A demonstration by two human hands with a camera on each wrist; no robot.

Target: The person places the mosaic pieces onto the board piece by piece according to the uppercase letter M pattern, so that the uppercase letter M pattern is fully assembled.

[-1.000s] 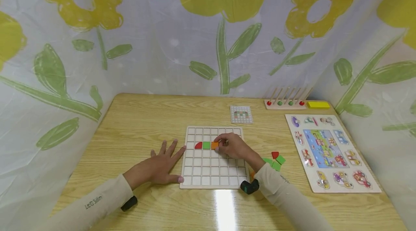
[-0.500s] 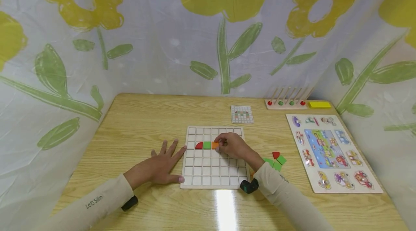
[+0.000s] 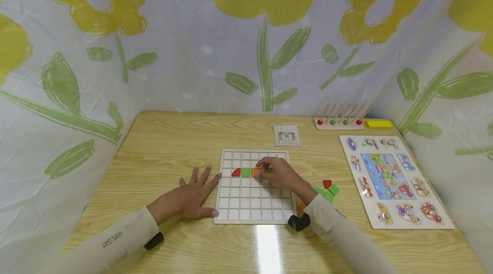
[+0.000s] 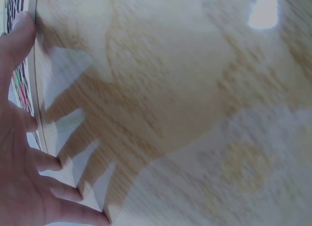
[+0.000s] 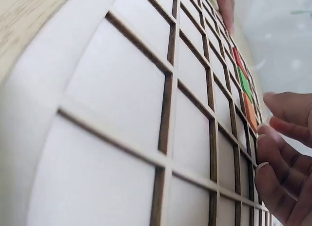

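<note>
The white gridded board (image 3: 244, 202) lies on the table. In one of its rows sit a red quarter-circle tile (image 3: 236, 172), a green square tile (image 3: 245, 172) and an orange square tile (image 3: 255, 172), side by side. My right hand (image 3: 279, 174) pinches at the right end of the orange tile with thumb and forefinger; its other fingers are curled. In the right wrist view, the fingertips sit right at the end of the orange tile (image 5: 249, 113). My left hand (image 3: 188, 199) lies spread on the table, its thumb and forefinger at the board's left edge.
Loose green tiles (image 3: 328, 197) and a red tile (image 3: 327, 184) lie right of the board. Behind it is a pattern card (image 3: 286, 135). A picture puzzle (image 3: 393, 182), a peg stand (image 3: 339, 124) and a yellow block (image 3: 378, 124) stand at right.
My right hand has shifted slightly to the right, showing a little more of the orange tile. The left hand keeps its place.
</note>
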